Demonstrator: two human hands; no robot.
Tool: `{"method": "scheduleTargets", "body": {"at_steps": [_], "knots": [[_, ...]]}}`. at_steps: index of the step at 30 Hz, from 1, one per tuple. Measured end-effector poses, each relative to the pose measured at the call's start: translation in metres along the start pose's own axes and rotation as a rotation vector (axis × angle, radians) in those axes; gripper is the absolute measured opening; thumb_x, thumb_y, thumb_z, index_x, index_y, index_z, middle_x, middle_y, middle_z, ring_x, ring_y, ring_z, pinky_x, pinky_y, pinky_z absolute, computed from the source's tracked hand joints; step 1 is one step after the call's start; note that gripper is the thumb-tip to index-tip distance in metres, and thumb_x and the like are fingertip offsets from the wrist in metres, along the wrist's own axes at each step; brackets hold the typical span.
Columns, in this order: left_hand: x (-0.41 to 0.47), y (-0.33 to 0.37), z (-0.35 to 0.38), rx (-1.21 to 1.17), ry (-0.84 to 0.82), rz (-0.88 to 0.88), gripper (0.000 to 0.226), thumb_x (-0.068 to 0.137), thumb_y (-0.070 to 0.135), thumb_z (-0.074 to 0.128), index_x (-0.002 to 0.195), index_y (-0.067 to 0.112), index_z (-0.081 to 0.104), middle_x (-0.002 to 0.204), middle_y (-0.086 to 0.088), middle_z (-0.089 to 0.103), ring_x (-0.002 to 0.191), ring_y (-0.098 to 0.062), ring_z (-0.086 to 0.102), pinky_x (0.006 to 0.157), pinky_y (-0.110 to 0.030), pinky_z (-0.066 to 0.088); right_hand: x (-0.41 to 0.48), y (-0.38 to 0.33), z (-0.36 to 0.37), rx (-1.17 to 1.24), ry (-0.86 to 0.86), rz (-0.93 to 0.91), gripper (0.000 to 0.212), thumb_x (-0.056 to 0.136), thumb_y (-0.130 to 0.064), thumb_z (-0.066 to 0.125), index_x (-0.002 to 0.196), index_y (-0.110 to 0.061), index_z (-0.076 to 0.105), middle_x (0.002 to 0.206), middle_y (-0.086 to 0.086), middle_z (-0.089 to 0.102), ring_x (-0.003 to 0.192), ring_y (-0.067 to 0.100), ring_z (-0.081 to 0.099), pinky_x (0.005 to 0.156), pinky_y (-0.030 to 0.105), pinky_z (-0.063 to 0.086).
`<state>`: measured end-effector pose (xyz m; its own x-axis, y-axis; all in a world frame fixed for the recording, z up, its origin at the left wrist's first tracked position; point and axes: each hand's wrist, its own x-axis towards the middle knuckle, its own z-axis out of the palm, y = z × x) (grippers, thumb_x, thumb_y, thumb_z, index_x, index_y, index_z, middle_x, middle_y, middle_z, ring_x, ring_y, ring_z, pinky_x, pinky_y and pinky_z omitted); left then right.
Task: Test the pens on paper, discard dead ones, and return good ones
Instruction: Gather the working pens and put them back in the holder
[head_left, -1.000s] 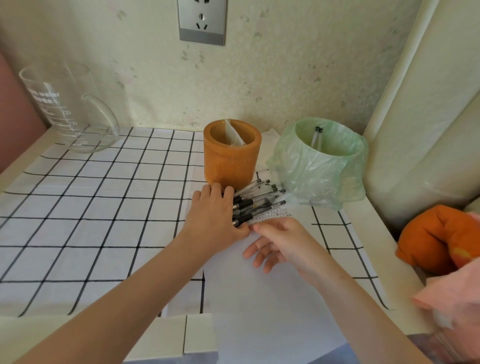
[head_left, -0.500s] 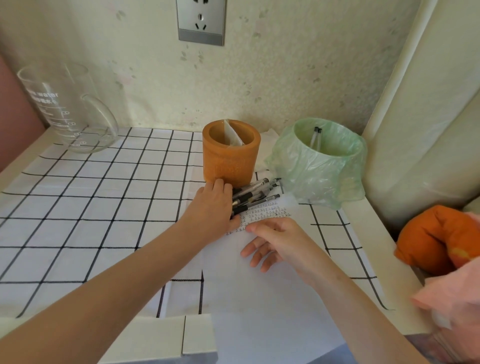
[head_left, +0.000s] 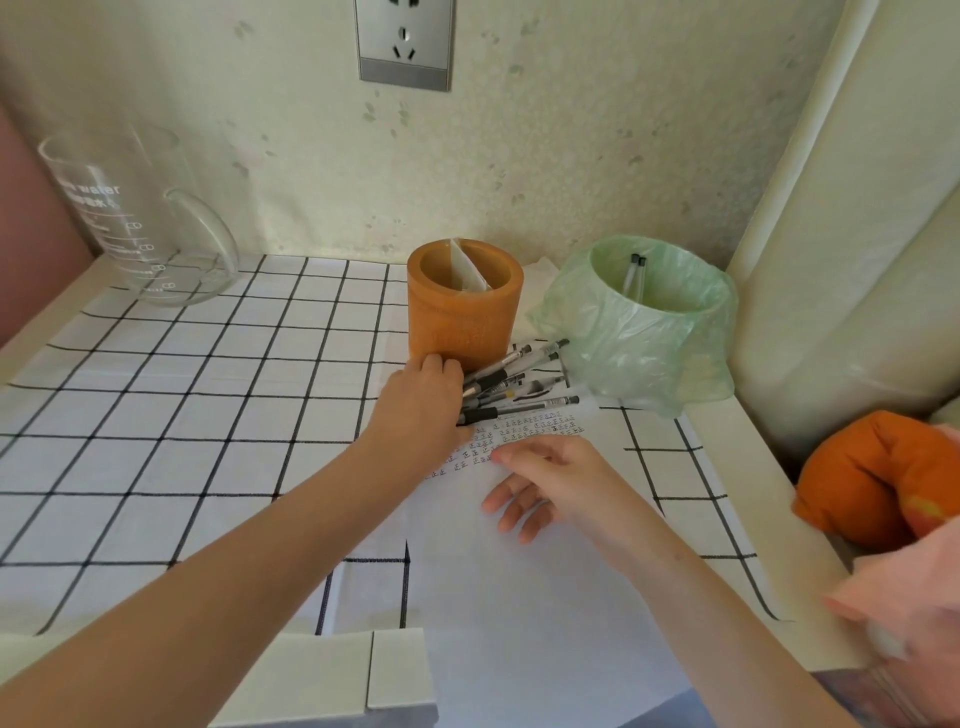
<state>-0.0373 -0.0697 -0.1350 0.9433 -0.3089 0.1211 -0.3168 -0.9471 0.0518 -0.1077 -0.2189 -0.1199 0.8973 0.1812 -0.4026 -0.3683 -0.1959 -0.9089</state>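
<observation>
One paper sheet (head_left: 519, 597) with unreadable test marks overhangs the near desk (head_left: 182, 415) edge under the right hand (head_left: 550, 483), grip flat and slack; the left hand (head_left: 421, 405), grip curled, clasps roughly seven fanned pens (head_left: 519, 384) against one orange holder (head_left: 462, 306); two binned pens (head_left: 635, 275) stand in the green-lined bin (head_left: 649, 338); far left, one jug (head_left: 130, 218) printed "water".

Your matt paper sheet (head_left: 519, 613) lies on checked cloth (head_left: 182, 415); glass jug (head_left: 135, 218) clear, bin's plastic liner (head_left: 639, 353) crinkled, glossy.
</observation>
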Motion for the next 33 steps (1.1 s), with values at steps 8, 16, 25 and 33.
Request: {"method": "scheduleTargets", "body": {"at_steps": [8,16,25,33], "knots": [[-0.048,-0.003,-0.017,-0.252,0.178,-0.033,0.037,0.079,0.037,0.062,0.101,0.011,0.048,0.089,0.000,0.048,0.079,-0.016,0.045,0.066,-0.027,0.038,0.000,-0.003,0.008,0.138,0.019,-0.133,0.050,0.072,-0.052,0.074,0.102,-0.014,0.064,0.102,0.006,0.073,0.097,0.018,0.069,0.092,0.034,0.051],[-0.080,0.049,-0.015,-1.069,0.341,0.005,0.047,0.083,0.016,0.061,0.124,0.027,0.042,0.109,0.006,0.054,0.103,-0.006,0.054,0.084,-0.018,0.046,-0.010,-0.025,0.031,0.235,0.112,-0.500,0.032,0.083,-0.017,0.070,0.115,-0.017,0.066,0.113,-0.003,0.070,0.108,0.007,0.064,0.094,0.024,0.050],[-0.076,0.050,-0.004,-1.197,0.170,-0.075,0.044,0.076,0.010,0.070,0.107,0.034,0.051,0.099,0.013,0.061,0.094,0.006,0.058,0.074,-0.007,0.043,-0.010,-0.018,0.021,0.149,0.222,-0.553,0.028,0.077,-0.004,0.074,0.104,-0.009,0.070,0.101,-0.004,0.074,0.098,0.005,0.067,0.085,0.023,0.052],[-0.079,0.050,-0.001,-1.286,0.098,-0.048,0.071,0.080,0.005,0.068,0.132,0.038,0.033,0.119,0.022,0.057,0.110,0.012,0.052,0.087,-0.003,0.039,-0.011,-0.015,0.023,0.212,0.294,-0.432,0.017,0.074,-0.003,0.077,0.071,-0.019,0.071,0.073,0.002,0.073,0.074,0.013,0.071,0.068,0.026,0.055]]}}
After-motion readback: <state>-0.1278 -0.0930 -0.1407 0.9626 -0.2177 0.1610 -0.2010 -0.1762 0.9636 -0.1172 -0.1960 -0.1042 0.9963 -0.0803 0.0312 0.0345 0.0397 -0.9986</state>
